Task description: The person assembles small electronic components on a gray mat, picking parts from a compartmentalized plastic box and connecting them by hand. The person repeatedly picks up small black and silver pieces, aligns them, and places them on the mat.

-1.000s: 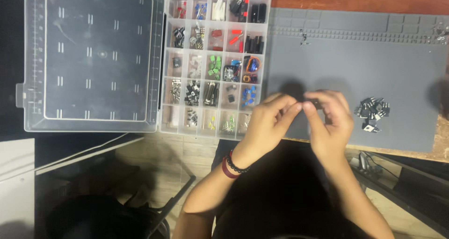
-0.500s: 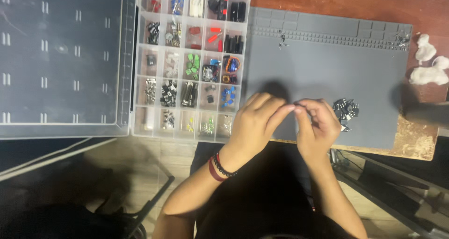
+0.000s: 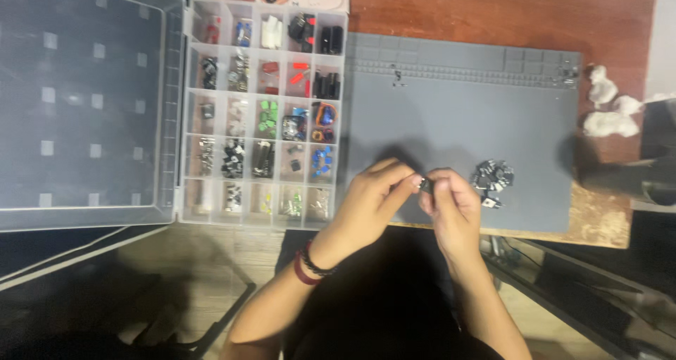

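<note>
Small dark component (image 3: 425, 184): pinched between fingertips of left hand (image 3: 370, 198) and right hand (image 3: 451, 208), both closed on it, above grey mat (image 3: 458, 113). Long axis indiscernible. Loose parts pile (image 3: 491, 177) just right of right hand; compartment organiser (image 3: 264, 113) left of left hand.

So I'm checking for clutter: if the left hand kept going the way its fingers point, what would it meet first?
Almost at once the right hand: the left hand points at it, both pinching a small dark part. Beyond lies a pile of dark parts.

Left hand (image 3: 370, 198) and right hand (image 3: 451, 208) meet fingertip to fingertip — fingers curled in a pinch, forearms angled inward, left wrist banded.
</note>
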